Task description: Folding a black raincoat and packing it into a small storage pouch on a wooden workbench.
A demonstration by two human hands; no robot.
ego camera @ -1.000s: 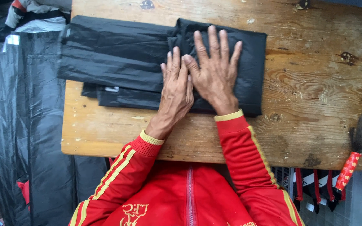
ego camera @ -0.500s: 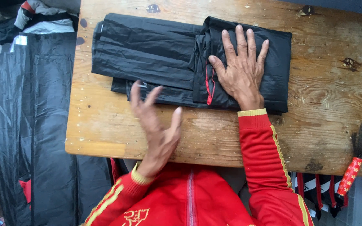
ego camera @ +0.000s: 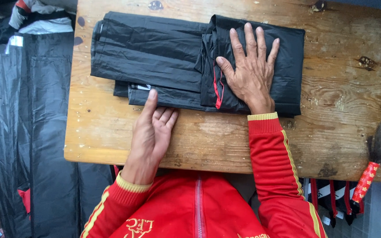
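Observation:
A black folded fabric piece (ego camera: pixel 155 57) with a thin red edge lies across the back of the wooden table (ego camera: pixel 331 110). My right hand (ego camera: pixel 250 70) presses flat on its folded-over right end, fingers spread. My left hand (ego camera: pixel 151 132) rests at the fabric's near edge, its fingertips touching or slipping under the lower layer, holding nothing that I can see. Both arms wear red sleeves with yellow stripes.
More black fabric sheets (ego camera: pixel 27 132) hang or lie left of the table. A brush with dark bristles and a red patterned handle (ego camera: pixel 369 176) lies at the table's right edge. Black and red items (ego camera: pixel 331 198) hang below the front right.
My left hand lifted off the fold, swung down to the left and now sits at the fabric's near edge. The fold's red edge has come into view. My right hand keeps pressing.

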